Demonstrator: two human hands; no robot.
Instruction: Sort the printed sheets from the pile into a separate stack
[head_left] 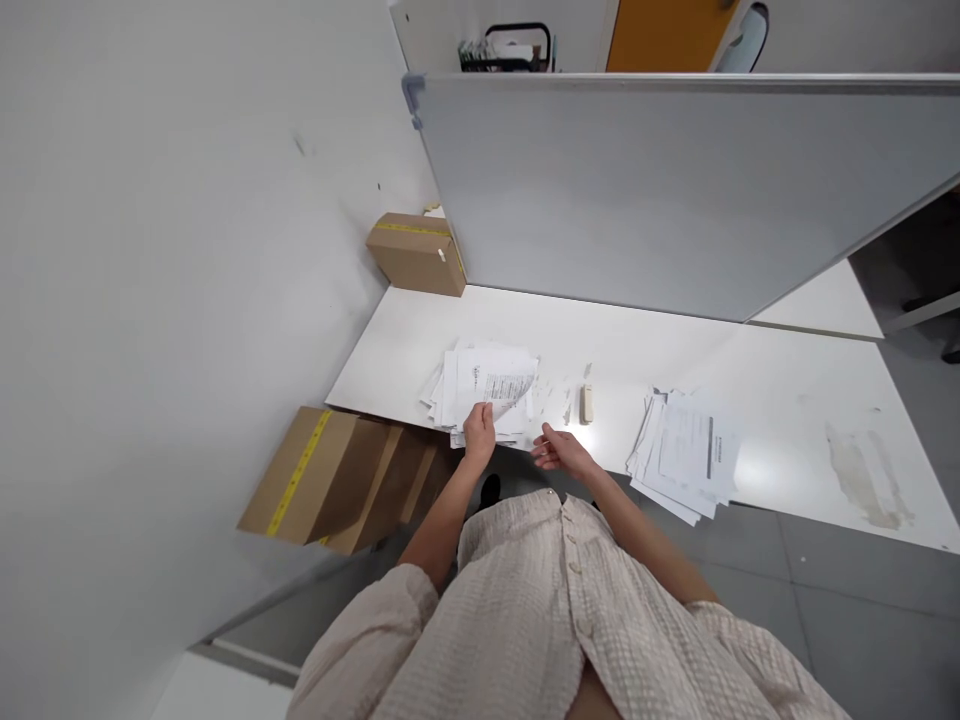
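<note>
My left hand is closed on the near edge of a printed paper sheet, whose right side curls up. Beneath that sheet lies an uneven stack of papers. To the right, my right hand hovers at the table's front edge, its thumb and fingers brought together. Something thin and pale shows at the fingertips, too small to name. Just beyond that hand lies a small beige oblong object, perhaps a stapler. Farther right, a second fanned pile of printed papers overhangs the front edge.
A white table runs across, backed by a grey partition. One cardboard box stands at its far left corner. More cardboard boxes sit lower, left of the table by the wall. Stains mark the table's right end.
</note>
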